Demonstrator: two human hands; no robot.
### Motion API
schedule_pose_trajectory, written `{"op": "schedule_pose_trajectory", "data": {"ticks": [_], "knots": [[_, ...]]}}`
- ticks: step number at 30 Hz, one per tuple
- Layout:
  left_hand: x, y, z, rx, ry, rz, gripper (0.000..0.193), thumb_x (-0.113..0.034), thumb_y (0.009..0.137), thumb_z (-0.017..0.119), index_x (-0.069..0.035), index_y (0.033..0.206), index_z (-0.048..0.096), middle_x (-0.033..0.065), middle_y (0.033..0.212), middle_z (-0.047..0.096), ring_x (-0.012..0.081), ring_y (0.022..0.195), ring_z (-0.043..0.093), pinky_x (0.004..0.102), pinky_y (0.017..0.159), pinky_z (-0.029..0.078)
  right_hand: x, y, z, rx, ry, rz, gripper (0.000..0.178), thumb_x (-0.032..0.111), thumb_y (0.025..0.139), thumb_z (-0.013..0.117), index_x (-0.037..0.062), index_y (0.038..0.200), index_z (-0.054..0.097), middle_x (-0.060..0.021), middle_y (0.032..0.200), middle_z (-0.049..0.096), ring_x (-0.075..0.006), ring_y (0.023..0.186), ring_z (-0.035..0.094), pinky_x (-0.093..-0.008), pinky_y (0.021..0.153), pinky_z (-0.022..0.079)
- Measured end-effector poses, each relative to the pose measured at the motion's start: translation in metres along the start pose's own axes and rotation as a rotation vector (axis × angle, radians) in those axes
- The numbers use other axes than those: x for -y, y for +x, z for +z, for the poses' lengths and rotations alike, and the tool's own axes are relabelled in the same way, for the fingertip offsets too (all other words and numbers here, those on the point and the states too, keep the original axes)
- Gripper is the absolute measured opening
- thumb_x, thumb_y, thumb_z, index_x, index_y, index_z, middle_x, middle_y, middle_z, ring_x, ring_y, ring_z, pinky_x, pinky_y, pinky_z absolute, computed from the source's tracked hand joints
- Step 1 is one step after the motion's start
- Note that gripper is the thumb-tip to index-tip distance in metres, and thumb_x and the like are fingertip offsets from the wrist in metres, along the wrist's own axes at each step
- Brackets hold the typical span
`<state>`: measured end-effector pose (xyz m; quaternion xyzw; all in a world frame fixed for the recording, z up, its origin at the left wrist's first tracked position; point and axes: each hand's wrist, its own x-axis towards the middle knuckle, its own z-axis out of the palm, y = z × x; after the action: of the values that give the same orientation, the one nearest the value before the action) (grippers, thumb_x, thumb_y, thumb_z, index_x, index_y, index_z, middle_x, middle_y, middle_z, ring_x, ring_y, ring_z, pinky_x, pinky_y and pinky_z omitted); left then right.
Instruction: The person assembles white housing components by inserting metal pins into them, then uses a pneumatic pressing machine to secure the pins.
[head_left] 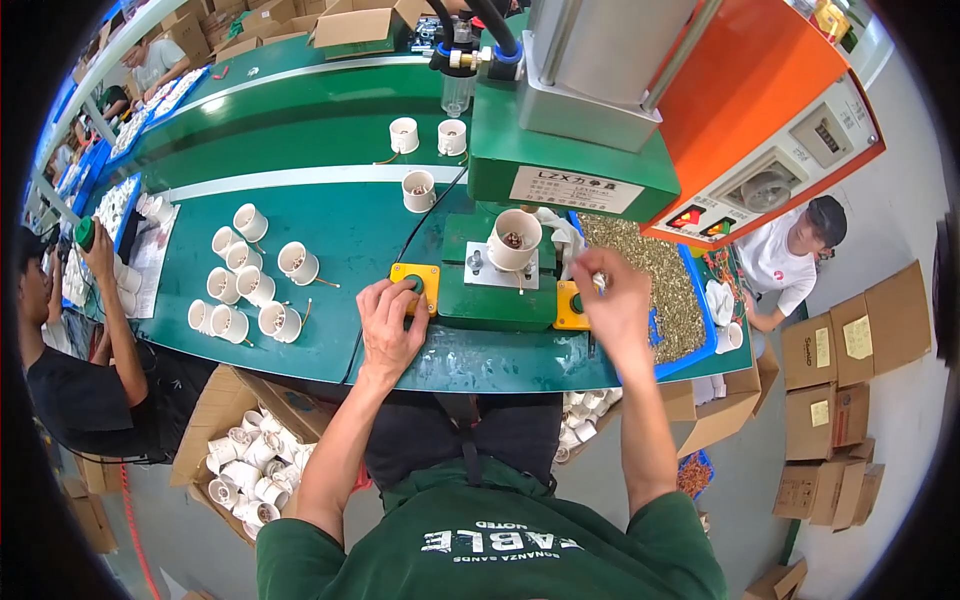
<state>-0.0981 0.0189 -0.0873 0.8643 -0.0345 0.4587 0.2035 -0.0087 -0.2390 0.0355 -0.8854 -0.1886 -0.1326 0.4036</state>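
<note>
The cup [514,243] stands upright on the press [490,302], far and right of the left hand [391,325], which rests empty on the yellow box [430,277]. The right hand [613,302] is nearer, fingers narrow; whether it holds something, I cannot tell.

A press [570,150], stacked cartons [828,410] and co-workers [780,262] mark this as a factory workshop.

White cup [511,257] upright, open-topped, on metal plate [490,279].

Lettering on white press label [577,190], orange control box [745,90], green shirt [480,572], brown cartons [805,372]
</note>
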Motion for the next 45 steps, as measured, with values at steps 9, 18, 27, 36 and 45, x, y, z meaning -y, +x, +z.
{"op": "schedule_pose_trajectory", "data": {"ticks": [9, 18, 27, 36, 45], "knots": [[0.001, 0.003, 0.0, 0.017, 0.065, 0.02, 0.03, -0.002, 0.071, 0.078, -0.005, 0.096, 0.062, 0.0038, 0.093, 0.067, 0.0255, 0.086, 0.057, 0.0403, 0.082, 0.039, -0.038, -0.066, 0.022, -0.118, -0.408, -0.157, 0.02, 0.006, 0.079, 0.071, 0.0029, 0.098, 0.065, -0.0114, 0.087, 0.068, -0.0292, 0.087, 0.061, -0.0417, 0.077, 0.044], [-0.009, 0.02, -0.001, 0.057, 0.131, 0.009, 0.017, -0.009, 0.077, 0.078, -0.008, 0.082, 0.063, 0.0026, 0.069, 0.055, 0.0229, 0.077, 0.054, 0.038, 0.084, 0.034, -0.049, -0.069, 0.02, -0.121, -0.238, -0.165, 0.025, 0.007, 0.077, 0.073, 0.0011, 0.099, 0.064, -0.0138, 0.089, 0.067, -0.0314, 0.085, 0.062, -0.0419, 0.075, 0.047], [-0.057, 0.074, 0.046, 0.145, -0.195, -0.14, 0.066, -0.024, 0.072, 0.084, -0.004, 0.127, 0.054, 0.0128, 0.118, 0.057, 0.0305, 0.115, 0.048, 0.0436, 0.101, 0.031, -0.078, -0.089, -0.01, -0.24, -0.1, 0.017, 0.016, 0.004, 0.08, 0.071, 0.0005, 0.095, 0.069, -0.0156, 0.09, 0.068, -0.0328, 0.09, 0.061, -0.0404, 0.081, 0.05], [-0.067, 0.089, 0.063, 0.063, -0.314, -0.196, 0.058, -0.024, 0.072, 0.084, -0.002, 0.119, 0.057, 0.0137, 0.113, 0.058, 0.0308, 0.112, 0.05, 0.0436, 0.097, 0.035, -0.107, -0.097, -0.049, 0.005, -0.31, 0.218, 0.021, 0.01, 0.08, 0.071, 0.0025, 0.1, 0.068, -0.0159, 0.096, 0.064, -0.0349, 0.098, 0.054, -0.0437, 0.089, 0.044], [-0.055, 0.092, 0.022, -0.076, -0.384, -0.319, 0.054, -0.022, 0.069, 0.082, -0.005, 0.115, 0.059, 0.0111, 0.109, 0.06, 0.0293, 0.105, 0.055, 0.0413, 0.092, 0.038, -0.113, -0.089, -0.042, 0.211, -0.289, 0.33, 0.022, 0.007, 0.078, 0.072, 0.0003, 0.099, 0.068, -0.0164, 0.093, 0.066, -0.0332, 0.094, 0.06, -0.042, 0.085, 0.048]]}}
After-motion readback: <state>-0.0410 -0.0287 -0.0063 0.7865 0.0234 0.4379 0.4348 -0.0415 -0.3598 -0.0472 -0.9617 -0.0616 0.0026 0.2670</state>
